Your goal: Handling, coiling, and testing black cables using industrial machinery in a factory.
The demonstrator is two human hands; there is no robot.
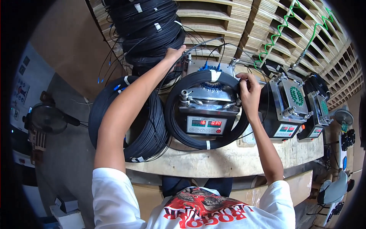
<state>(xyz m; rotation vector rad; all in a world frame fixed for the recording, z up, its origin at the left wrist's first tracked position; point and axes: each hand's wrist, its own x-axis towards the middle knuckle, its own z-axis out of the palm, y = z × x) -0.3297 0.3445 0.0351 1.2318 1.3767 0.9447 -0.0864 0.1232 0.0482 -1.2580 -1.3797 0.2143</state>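
A coil of black cable (208, 144) stands tilted against the front of a metal-topped machine (207, 102), with white tape wrapped round it. At the coil's upper right edge, my right hand (249, 91) is closed on it with bent fingers. My left arm reaches far forward, and my left hand (174, 54) is beside the tall stack of black cable coils (148, 30). Its fingers look pressed together near a loose black cable, but what they hold is mostly hidden. Two blue-ended connectors (218, 68) stick up from the machine's top behind the coil.
Another large coil (146, 139) leans at the left on the wooden table (187, 166). Two similar machines (289, 101) stand to the right. Wooden pallets (213, 19) rise behind, with green spiral hoses (280, 28) hanging there. A fan (47, 118) stands at the left.
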